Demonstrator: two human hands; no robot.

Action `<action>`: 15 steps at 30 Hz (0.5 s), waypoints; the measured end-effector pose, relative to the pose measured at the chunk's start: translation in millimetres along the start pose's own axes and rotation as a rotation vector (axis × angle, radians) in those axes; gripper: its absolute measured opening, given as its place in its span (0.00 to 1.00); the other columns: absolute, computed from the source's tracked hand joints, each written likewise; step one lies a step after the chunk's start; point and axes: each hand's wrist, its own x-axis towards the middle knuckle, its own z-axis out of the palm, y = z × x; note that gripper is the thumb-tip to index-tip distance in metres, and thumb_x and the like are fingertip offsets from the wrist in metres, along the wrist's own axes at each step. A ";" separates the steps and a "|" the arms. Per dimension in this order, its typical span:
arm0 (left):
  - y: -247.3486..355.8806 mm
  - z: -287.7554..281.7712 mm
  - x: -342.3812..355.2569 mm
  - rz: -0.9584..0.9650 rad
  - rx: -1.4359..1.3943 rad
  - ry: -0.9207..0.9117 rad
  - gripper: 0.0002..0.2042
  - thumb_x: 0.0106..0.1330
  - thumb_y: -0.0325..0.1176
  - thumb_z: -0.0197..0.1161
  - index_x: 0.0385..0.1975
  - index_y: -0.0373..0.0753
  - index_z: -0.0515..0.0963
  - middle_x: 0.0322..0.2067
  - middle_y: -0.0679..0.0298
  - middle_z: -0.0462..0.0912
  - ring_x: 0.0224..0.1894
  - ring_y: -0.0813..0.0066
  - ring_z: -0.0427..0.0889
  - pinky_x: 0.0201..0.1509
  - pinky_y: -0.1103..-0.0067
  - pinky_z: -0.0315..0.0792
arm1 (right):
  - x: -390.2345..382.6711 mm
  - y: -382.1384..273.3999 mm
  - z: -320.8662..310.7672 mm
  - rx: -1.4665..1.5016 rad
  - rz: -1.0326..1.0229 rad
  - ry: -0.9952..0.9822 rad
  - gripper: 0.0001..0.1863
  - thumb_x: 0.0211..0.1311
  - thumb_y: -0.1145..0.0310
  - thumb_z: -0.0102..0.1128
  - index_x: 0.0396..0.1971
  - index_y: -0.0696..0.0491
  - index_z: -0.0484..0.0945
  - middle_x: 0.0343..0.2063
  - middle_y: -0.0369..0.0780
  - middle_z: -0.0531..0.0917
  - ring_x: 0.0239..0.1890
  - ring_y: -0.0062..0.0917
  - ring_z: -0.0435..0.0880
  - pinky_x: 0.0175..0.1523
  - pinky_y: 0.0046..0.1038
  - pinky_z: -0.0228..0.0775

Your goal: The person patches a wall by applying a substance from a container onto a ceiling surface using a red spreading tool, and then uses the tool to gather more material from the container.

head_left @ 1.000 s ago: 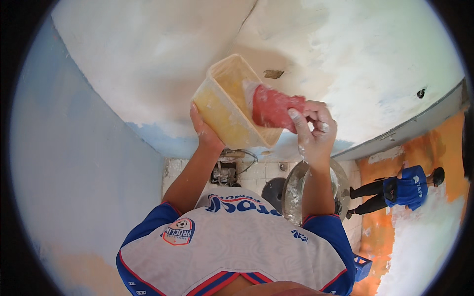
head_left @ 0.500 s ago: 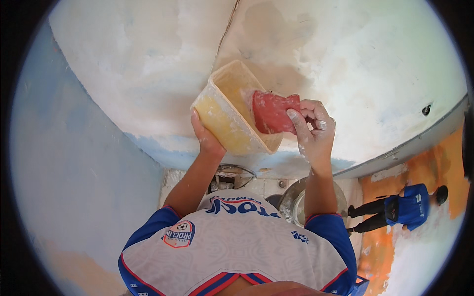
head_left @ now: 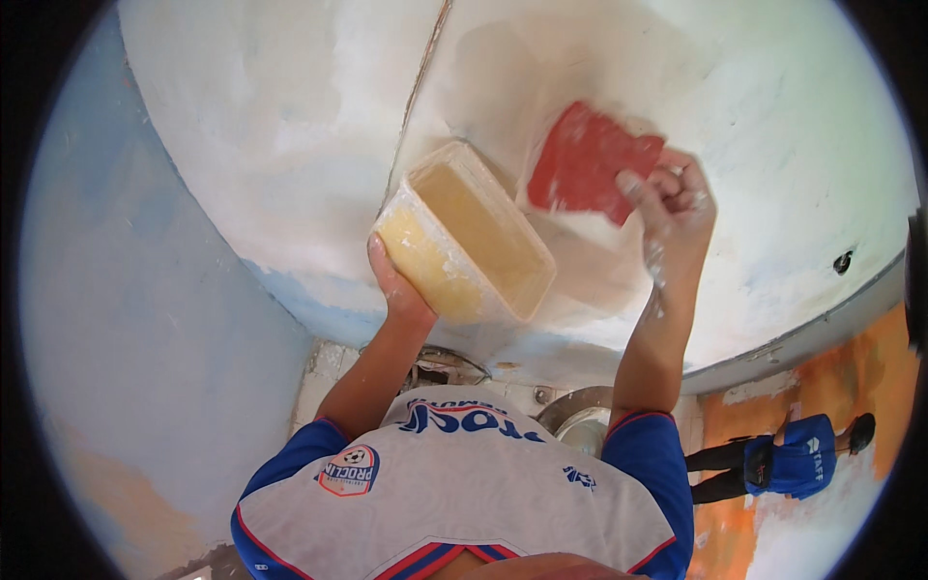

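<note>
A yellowish rectangular plastic tub (head_left: 425,253), smeared with white plaster, is held up in my left hand (head_left: 398,288), its open side tilted toward the right. My fingers wrap under its left end. Pinched between thumb and fingers of my right hand (head_left: 677,198) is a flat red putty spreader (head_left: 592,164) with white smears. The spreader is up and right of the tub, apart from it and close against the pale wall (head_left: 754,106); whether its edge touches the wall I cannot tell. White residue coats my right fingers and wrist.
A vertical crack (head_left: 411,106) runs down the wall. The blue-grey side wall (head_left: 135,319) meets it at left. Below stand a round metal basin (head_left: 580,425) and a dark wire-rimmed object (head_left: 449,365). A person in a blue shirt (head_left: 810,454) stands at right by an orange wall.
My right hand has lifted the red spreader out of the tub's mouth, up and to the right toward the wall. The tub has dropped slightly.
</note>
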 end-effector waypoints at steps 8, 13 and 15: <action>-9.9 -11.3 -24.3 0.044 0.011 0.103 0.36 0.75 0.65 0.30 0.72 0.46 0.60 0.68 0.60 0.67 0.69 0.60 0.68 0.72 0.63 0.65 | 64.0 -5.2 -9.5 -0.266 -0.195 0.051 0.17 0.61 0.78 0.70 0.49 0.59 0.77 0.31 0.39 0.86 0.33 0.17 0.84 0.35 0.16 0.74; -7.4 -9.9 -34.1 0.066 0.035 0.241 0.36 0.74 0.65 0.31 0.72 0.46 0.60 0.69 0.60 0.67 0.69 0.60 0.67 0.72 0.63 0.64 | 73.0 -18.9 -37.6 0.031 -0.445 0.371 0.16 0.60 0.76 0.71 0.47 0.57 0.79 0.32 0.37 0.86 0.31 0.14 0.82 0.34 0.16 0.74; -5.9 -16.5 -33.4 0.105 0.018 0.194 0.36 0.74 0.65 0.31 0.72 0.47 0.60 0.69 0.60 0.66 0.69 0.59 0.67 0.72 0.63 0.64 | 68.1 -12.4 -27.3 -0.091 -0.331 0.240 0.15 0.60 0.75 0.72 0.45 0.56 0.80 0.32 0.36 0.86 0.32 0.14 0.82 0.34 0.16 0.74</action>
